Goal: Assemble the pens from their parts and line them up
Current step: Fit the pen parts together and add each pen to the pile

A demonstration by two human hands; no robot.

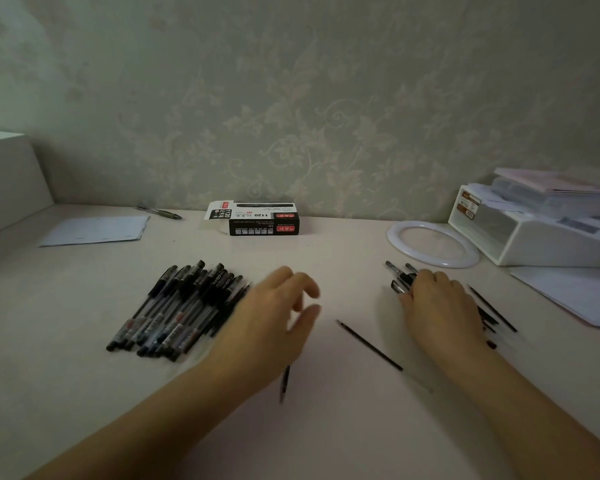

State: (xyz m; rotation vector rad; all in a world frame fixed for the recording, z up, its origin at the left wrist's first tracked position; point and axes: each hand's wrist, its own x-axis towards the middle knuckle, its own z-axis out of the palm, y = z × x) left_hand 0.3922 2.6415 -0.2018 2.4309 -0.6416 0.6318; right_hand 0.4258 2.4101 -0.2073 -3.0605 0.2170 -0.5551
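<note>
A row of several assembled black pens (177,306) lies side by side at the left of the pale desk (326,427). My left hand (278,317) hovers, blurred, just right of that row with fingers loosely spread and nothing seen in them. A dark pen part (284,382) shows, blurred, below its wrist. My right hand (437,303) lies on a pile of loose pen parts (400,277), its fingers bent down onto it; the grip is hidden. A thin black refill (369,344) lies alone between the hands. More refills (492,308) lie right of my right hand.
A black and white pen box (264,221) stands by the wall. A single pen (160,212) and white paper (94,230) lie at the back left. A white ring (433,242), a white organiser (541,233) and papers (575,296) fill the right side.
</note>
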